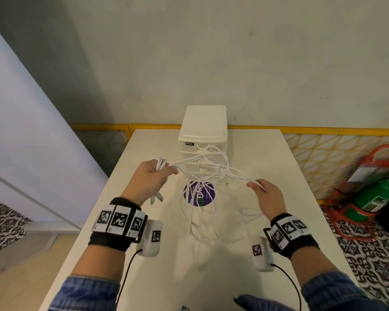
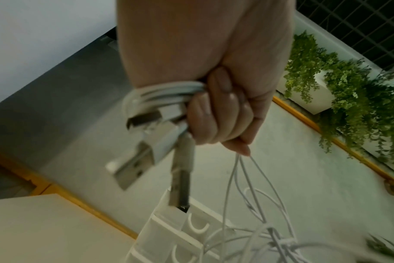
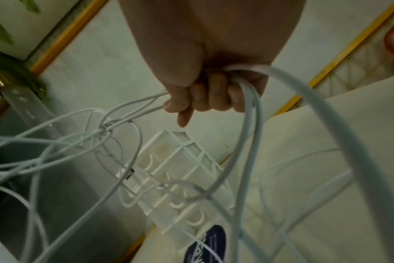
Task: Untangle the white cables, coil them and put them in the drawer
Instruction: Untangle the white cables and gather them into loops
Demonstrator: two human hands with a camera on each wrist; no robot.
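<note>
A tangle of thin white cables (image 1: 211,169) is stretched in the air between both hands, above the table. My left hand (image 1: 154,176) grips a wound bundle of cable (image 2: 160,94), and USB plugs (image 2: 133,165) hang below its fist. My right hand (image 1: 264,191) pinches several strands (image 3: 247,106) that run to a knot (image 3: 105,128) in the middle. More cable loops (image 1: 211,221) lie on the table below. The white drawer unit (image 1: 203,135) stands at the table's far edge, behind the tangle, with its drawers shut.
The white table (image 1: 166,265) carries a round purple sticker (image 1: 199,194) under the cables. A yellow mesh railing (image 1: 323,149) runs behind the table. A green fire extinguisher (image 1: 377,196) in a red stand sits on the floor at the right. Green plants (image 2: 349,92) hang nearby.
</note>
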